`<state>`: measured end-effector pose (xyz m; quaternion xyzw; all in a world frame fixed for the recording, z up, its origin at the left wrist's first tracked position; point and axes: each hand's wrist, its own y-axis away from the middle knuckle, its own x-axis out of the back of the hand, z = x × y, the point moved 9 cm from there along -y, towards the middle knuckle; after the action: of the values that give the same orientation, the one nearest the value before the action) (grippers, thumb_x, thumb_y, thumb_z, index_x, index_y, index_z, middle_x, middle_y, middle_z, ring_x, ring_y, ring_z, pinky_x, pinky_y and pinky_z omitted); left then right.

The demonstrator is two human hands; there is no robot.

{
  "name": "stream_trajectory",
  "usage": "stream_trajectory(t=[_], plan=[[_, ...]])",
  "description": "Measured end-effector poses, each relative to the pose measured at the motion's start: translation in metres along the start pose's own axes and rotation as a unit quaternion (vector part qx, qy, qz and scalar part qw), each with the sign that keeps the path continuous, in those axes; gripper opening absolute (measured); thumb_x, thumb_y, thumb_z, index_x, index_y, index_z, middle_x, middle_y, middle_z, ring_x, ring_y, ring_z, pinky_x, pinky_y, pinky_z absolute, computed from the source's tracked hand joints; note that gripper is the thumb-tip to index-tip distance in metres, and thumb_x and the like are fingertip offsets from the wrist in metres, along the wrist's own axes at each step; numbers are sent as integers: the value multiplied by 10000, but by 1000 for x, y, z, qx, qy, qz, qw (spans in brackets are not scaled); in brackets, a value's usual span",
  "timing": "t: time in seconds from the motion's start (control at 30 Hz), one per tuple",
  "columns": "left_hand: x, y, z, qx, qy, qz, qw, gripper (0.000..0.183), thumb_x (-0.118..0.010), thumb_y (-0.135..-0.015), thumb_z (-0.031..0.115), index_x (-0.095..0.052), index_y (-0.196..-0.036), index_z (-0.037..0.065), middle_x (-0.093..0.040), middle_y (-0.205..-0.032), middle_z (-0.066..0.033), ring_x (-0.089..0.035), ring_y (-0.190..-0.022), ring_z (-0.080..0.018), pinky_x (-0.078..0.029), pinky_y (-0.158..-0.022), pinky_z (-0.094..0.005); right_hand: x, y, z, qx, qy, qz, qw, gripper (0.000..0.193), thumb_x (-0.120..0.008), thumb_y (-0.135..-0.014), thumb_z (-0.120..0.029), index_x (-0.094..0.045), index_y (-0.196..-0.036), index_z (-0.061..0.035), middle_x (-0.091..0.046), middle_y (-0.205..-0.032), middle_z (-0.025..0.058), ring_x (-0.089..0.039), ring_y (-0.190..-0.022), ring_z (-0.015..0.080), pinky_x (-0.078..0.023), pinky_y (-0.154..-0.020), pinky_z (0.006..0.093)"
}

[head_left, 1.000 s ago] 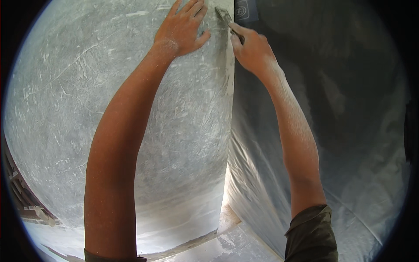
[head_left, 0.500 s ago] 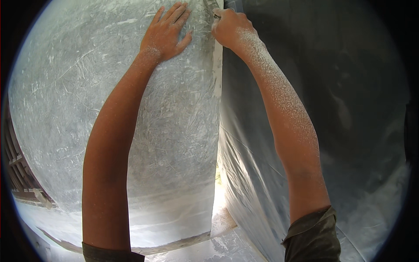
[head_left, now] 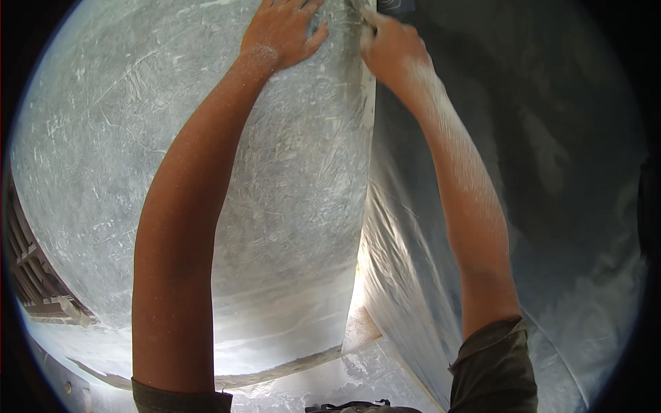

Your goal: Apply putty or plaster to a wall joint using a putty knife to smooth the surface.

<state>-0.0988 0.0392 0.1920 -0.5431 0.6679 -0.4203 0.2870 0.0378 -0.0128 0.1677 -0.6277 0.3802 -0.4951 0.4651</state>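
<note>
Up at the wall corner, both arms raised. Left wall (head_left: 103,151): rough grey plaster, scored with trowel marks, fills most of view. Right wall (head_left: 551,172): draped in translucent plastic sheeting, darker, creased. Corner seam (head_left: 365,206) runs vertically between them, daylight glowing at its foot. Floor strip (head_left: 330,375) at bottom, dusty white; stacked timber or shuttering (head_left: 34,282) at far left edge, too warped to identify.

Left hand (head_left: 282,34): fingers spread, palm flat against plaster just left of seam, bracing. Right hand (head_left: 389,48): curled closed at top of seam, knuckles toward camera, forearm powdered white. Appears to grip a small tool, tip (head_left: 368,15) barely poking out near upper rim; blade type unreadable.

Judged step: working the corner joint at its upper end, scraping or trimming along the sheet edge. Next move likely needs tool kept tight to seam, drawn downward, left palm repositioned lower to keep bracing.
</note>
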Motion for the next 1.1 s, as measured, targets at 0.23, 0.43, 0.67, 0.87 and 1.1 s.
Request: stream_trajectory(t=[0.23, 0.43, 0.67, 0.87, 1.1], plan=[[14, -8, 28, -15, 39, -49, 998, 683, -561, -919, 404, -449, -1480, 30, -342, -1597, -169, -256, -1507, -314, -157, -1239, -495, 11, -36, 31, -36, 36, 53, 997, 444, -500, -964, -300, -608, -1378, -181, -694, -1139, 242, -649, -1094, 441, -516, -981, 495], [16, 15, 10, -49, 72, 68, 994, 667, -555, -934, 414, -455, -1486, 53, -314, -1614, -156, -230, -1518, -305, -136, -1245, -494, -16, 28, -3, -62, -13, -9, 998, 444, -488, -976, -275, -588, -1395, -170, -666, -1211, 256, -624, -1154, 454, -488, -1024, 525], [8, 4, 28, -17, 33, -72, 997, 674, -511, -957, 446, -432, -1504, 59, -298, -1622, -160, -204, -1527, -305, -115, -1250, -491, 11, -25, 37, -49, 1, 50, 998, 430, -506, -965, -284, -621, -1357, -149, -664, -1210, 257, -619, -1156, 446, -491, -1028, 495], [-6, 14, 11, -35, 75, 12, 997, 681, -498, -970, 455, -404, -1523, 69, -275, -1635, -151, -179, -1535, -296, -101, -1252, -493, -1, 23, 18, -53, -13, 1, 998, 407, -536, -965, -256, -629, -1344, -141, -672, -1184, 232, -618, -1135, 430, -507, -983, 466], [7, 10, 22, -44, 77, 34, 996, 671, -463, -991, 448, -371, -1542, 77, -251, -1646, -137, -165, -1540, -294, -95, -1253, -495, 5, 3, 34, 11, 0, 47, 999, 410, -525, -978, -245, -612, -1370, -160, -670, -1212, 207, -623, -1129, 423, -508, -993, 463]])
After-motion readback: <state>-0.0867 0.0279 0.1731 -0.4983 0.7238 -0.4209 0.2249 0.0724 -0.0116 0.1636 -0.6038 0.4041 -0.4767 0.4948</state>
